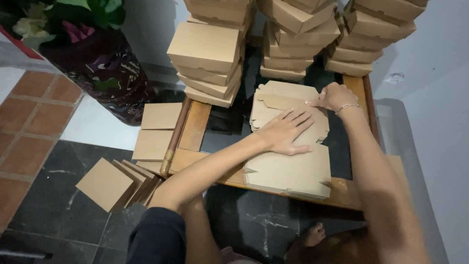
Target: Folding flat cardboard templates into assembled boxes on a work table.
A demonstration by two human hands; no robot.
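Observation:
A stack of flat, unfolded brown cardboard box blanks [293, 168] lies on a low wooden-framed table [195, 124]. My left hand [286, 129] presses flat, fingers spread, on the top blank. My right hand [334, 96] rests further back on the far edge of the same blank, fingers curled over a flap, a thin bracelet on the wrist. Neither hand lifts anything off the stack.
Three tall stacks of folded brown boxes [210, 54] stand at the table's back. Flat cardboard sheets [156, 129] and a fanned pile [119, 186] lie on the dark floor at left. A patterned pot with plants [105, 68] stands back left. My foot [312, 234] shows below.

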